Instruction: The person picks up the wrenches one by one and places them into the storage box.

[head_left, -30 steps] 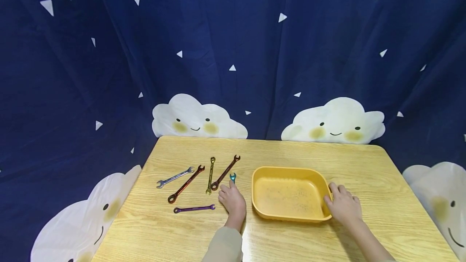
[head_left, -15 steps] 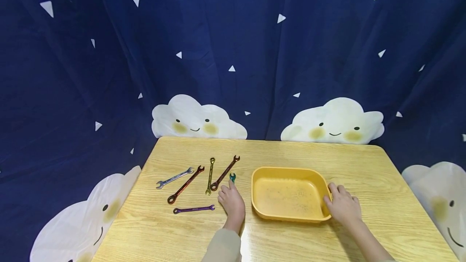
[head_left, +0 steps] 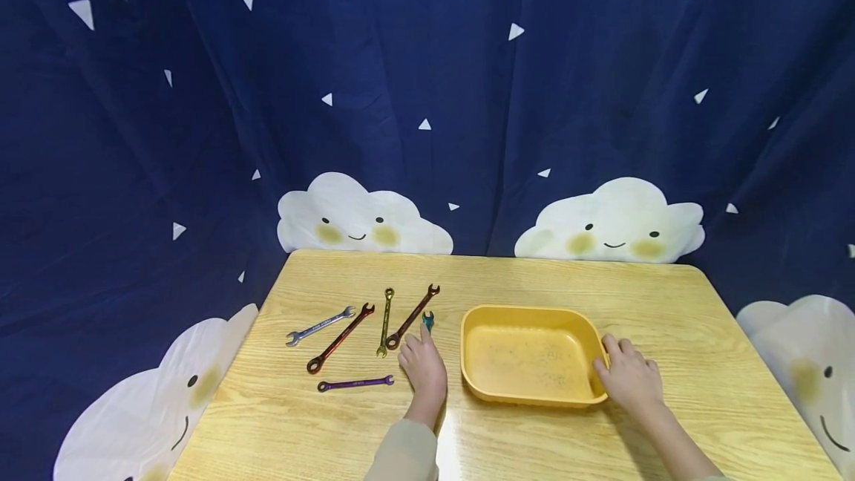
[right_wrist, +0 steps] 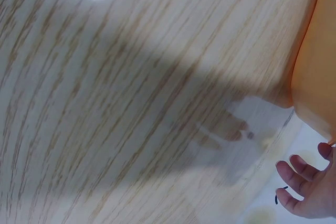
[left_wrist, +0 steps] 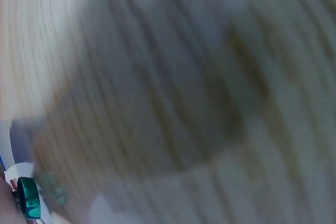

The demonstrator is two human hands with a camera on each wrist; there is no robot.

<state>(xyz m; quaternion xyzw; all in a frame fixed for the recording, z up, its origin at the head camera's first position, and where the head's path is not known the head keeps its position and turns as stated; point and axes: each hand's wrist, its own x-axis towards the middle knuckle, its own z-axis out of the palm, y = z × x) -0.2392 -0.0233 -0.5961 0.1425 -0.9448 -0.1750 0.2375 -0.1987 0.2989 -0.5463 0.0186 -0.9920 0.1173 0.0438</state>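
Observation:
My left hand grips a teal-green combination wrench at the middle of the table, its open end sticking out past my fingers. In the left wrist view the wrench's shiny green end shows beside a finger at the lower left edge. My right hand holds the right rim of a yellow plastic tray, with the thumb over the rim and the index finger outside. The right wrist view shows the other fingers loosely bent below the tray; the thumb is hidden there.
Left of my left hand lie several wrenches: silver, red, yellow-green, dark red and purple. The wooden table ends at a blue curtain with cloud prints.
The teal-green wrench's open end has shifted slightly toward the table's far side, and my left forearm has moved a little left. My right hand and the tray stay in place.

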